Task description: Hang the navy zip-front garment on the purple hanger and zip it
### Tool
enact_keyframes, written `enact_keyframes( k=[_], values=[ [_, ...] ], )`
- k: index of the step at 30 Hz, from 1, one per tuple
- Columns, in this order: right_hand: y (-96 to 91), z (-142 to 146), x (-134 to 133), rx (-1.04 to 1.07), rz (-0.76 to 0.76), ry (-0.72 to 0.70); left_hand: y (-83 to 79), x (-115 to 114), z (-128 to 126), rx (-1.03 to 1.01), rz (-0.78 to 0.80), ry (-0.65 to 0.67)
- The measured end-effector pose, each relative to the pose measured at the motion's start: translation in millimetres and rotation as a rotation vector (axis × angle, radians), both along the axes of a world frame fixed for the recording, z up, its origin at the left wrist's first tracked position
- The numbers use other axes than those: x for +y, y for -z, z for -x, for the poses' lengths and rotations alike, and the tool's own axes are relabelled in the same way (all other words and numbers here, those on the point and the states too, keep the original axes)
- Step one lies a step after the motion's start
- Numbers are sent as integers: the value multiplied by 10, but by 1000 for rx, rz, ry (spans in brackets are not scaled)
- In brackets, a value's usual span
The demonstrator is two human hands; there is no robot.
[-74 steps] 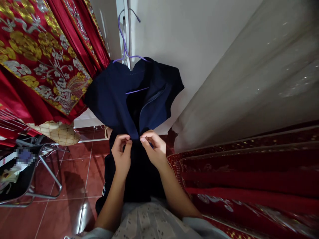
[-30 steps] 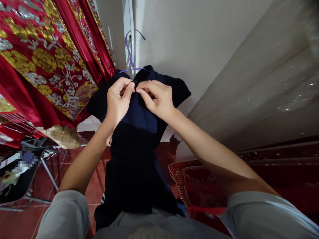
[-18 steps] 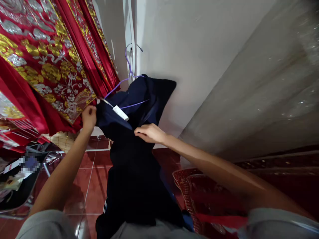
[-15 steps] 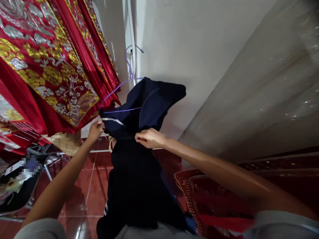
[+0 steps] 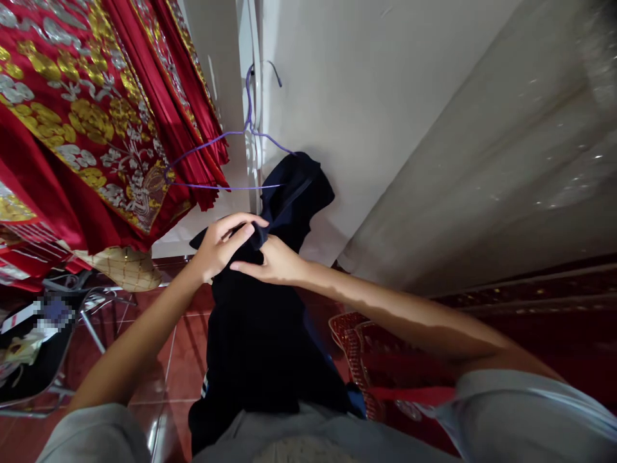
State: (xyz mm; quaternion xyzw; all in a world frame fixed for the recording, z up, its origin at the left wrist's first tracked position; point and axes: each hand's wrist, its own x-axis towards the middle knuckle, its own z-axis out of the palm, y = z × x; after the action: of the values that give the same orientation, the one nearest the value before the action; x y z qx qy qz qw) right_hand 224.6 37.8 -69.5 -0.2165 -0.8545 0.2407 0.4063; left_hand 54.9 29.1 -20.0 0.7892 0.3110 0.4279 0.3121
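A dark navy garment [image 5: 299, 202] hangs by one shoulder from a purple wire hanger [image 5: 226, 187]; the hanger's other arm is bare. My left hand [image 5: 219, 247] grips a bunched fold of the garment, thumb and fingers around it. Against it, my right hand [image 5: 277, 260] reaches into the same cloth with its thumb held apart, and its other fingers are mostly hidden by fabric. Below my hands the garment's dark cloth merges with the dark clothing on my legs, so its lower edge cannot be made out.
Red cloths with gold and silver embroidery [image 5: 110, 122] hang at the left. Below them stands a black chair [image 5: 53, 370] with small items on it. A pale wall [image 5: 366, 96] is ahead, a translucent sheet [image 5: 463, 167] at right, and red beaded fabric [image 5: 357, 347] lower right.
The garment's left shoulder has come off the hanger, baring that arm of it. My left hand has moved right to meet my right hand, bunching the cloth.
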Motion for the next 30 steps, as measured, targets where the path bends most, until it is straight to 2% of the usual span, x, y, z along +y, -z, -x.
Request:
enact_keyframes(
  k=[2,4,6,8,9,11,14,16,18,19,21,23,25,27,30],
  values=[
    [-120,-36,-125,82,38,-32,25,56,-106,-47,56,152],
    [-261,-98,-264,127,67,-114,158,174,-155,-12,45,249],
    [-394,-172,-395,65,86,-232,351,315,-154,175,-70,287],
    [-500,-257,-490,-122,88,-311,539,441,-95,453,-220,301],
    [-543,-304,-516,-238,75,-307,614,490,-39,585,-275,299],
    [-613,-403,-504,-458,11,-204,706,553,137,772,-320,253],
    [-689,-532,-286,-651,-113,81,724,573,542,881,-302,86],
    [-700,-564,-5,-640,-152,321,712,552,847,923,-261,-39],
    [-648,-521,352,-496,-130,521,713,502,1118,961,-175,-110],
    [-596,-470,541,-400,-98,569,719,463,1228,962,-110,-118],
    [-448,-326,903,-247,2,598,723,353,1380,887,53,-90],
    [-273,-179,1193,-183,141,636,698,210,1449,730,194,-50],
    [-121,-97,1364,-172,244,663,639,67,1459,604,246,-40],
    [-32,-129,1398,-182,266,673,578,-38,1448,620,207,-59],
    [-50,-383,1246,-235,235,692,577,-80,1436,837,102,-171]
  ],
)
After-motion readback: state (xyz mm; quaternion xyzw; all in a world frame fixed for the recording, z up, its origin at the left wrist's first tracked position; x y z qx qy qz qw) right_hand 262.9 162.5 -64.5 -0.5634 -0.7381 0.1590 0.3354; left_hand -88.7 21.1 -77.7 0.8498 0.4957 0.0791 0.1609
